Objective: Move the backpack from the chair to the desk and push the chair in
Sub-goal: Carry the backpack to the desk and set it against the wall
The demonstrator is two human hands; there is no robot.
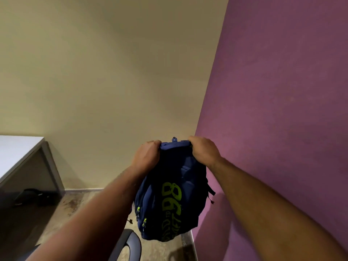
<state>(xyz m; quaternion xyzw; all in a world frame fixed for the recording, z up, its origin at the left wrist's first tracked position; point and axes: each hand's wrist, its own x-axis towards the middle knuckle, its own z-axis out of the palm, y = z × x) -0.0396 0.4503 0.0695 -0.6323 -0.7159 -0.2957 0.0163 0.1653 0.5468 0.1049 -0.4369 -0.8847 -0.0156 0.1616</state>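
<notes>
A dark blue backpack [169, 194] with lime-green lettering hangs in the air in front of me, held by its top edge. My left hand [147, 154] grips the top left corner and my right hand [204, 149] grips the top right corner. Below the bag, at the bottom of the view, the curved back of a dark chair [130, 245] shows, partly hidden by my left forearm. The white desk [17, 153] stands at the far left, well apart from the bag.
A cream wall faces me and a purple wall [273, 110] runs close along the right. Dark shoes [32, 196] lie on the floor under the desk. The speckled floor [81, 204] shows between desk and chair.
</notes>
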